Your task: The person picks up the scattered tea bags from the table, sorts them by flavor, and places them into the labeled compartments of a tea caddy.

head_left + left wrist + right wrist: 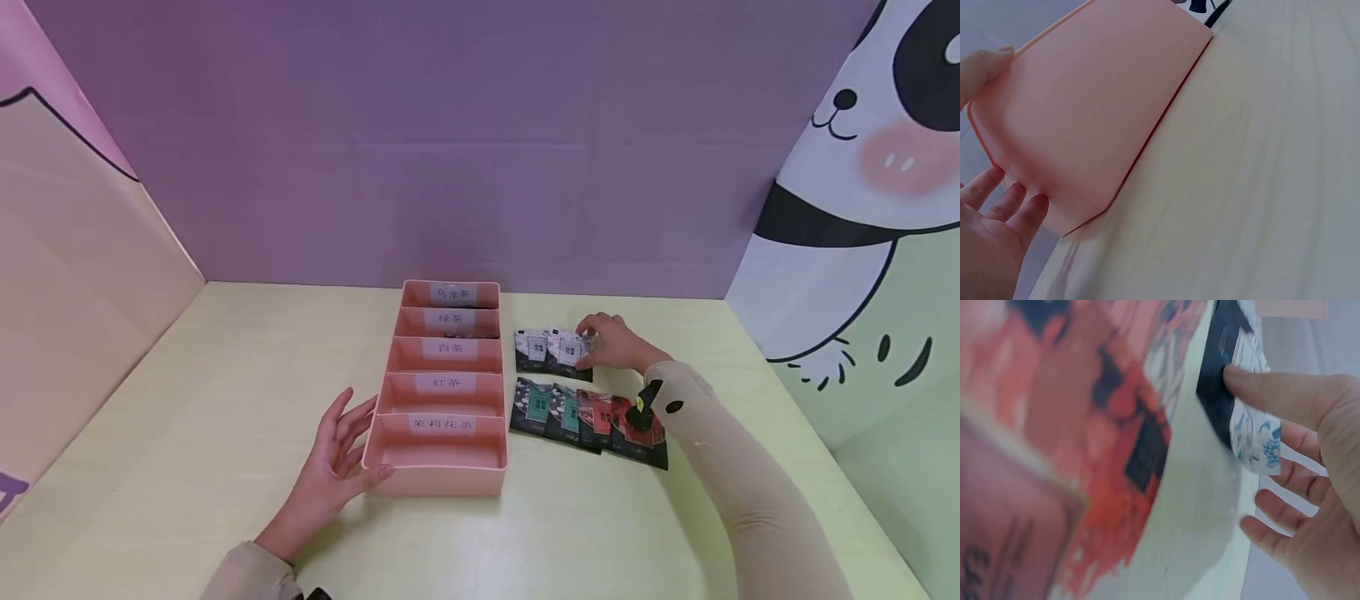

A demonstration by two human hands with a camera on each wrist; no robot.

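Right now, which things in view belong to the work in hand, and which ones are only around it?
Seem to belong:
pink divided box, touched by the left hand
black-and-white packets, one pinched by the right hand
green-label packets and red-label packets, probably, beside the box

Only around:
table
purple backdrop
panda picture

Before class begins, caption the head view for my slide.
Left hand touching a pink divided box, right hand pinching a black-and-white packet.

Box (438, 482): smooth plastic, soft sheen
Labels (442, 425): paper-like, matt
Sachets (537, 406): smooth, film-like
Table (262, 375): wood-grained, smooth
Sleeves (757, 500): matt cloth
Backdrop (465, 183): matt, lightly creased
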